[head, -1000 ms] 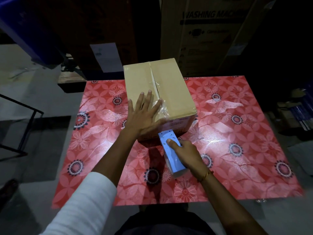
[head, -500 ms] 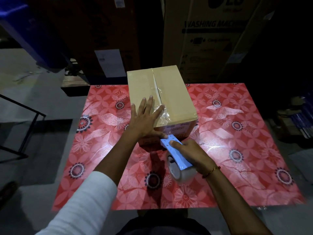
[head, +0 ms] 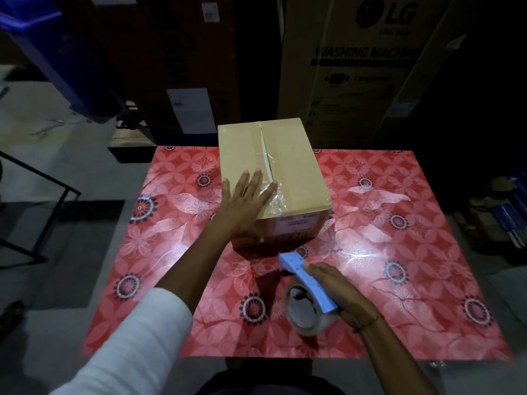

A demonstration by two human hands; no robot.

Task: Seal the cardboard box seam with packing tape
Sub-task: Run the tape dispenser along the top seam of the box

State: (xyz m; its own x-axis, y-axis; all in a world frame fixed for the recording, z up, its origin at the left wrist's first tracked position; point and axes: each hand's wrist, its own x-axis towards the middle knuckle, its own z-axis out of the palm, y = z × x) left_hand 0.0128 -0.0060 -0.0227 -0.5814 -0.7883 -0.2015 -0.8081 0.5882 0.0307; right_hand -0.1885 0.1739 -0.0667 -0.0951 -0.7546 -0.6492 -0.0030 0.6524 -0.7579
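A brown cardboard box [head: 296, 172] stands at the far middle of the red floral table [head: 399, 252]. Its top seam runs away from me, and clear tape [head: 275, 196] wrinkles over the seam's near end. My left hand [head: 245, 201] lies flat on the box's near left top, fingers spread, fingertips at the tape. My right hand [head: 339, 292] grips a blue tape dispenser [head: 305, 277] with a clear roll [head: 303, 309], held above the table in front of the box and apart from it.
A tall washing machine carton [head: 368, 67] and dark boxes stand close behind the table. A black metal frame [head: 40, 178] sits on the floor at left. Stacked items [head: 502, 212] lie at the right edge.
My right hand has pulled the dispenser away from the box's near face, toward me and to the right. My left hand stays flat on the box top.
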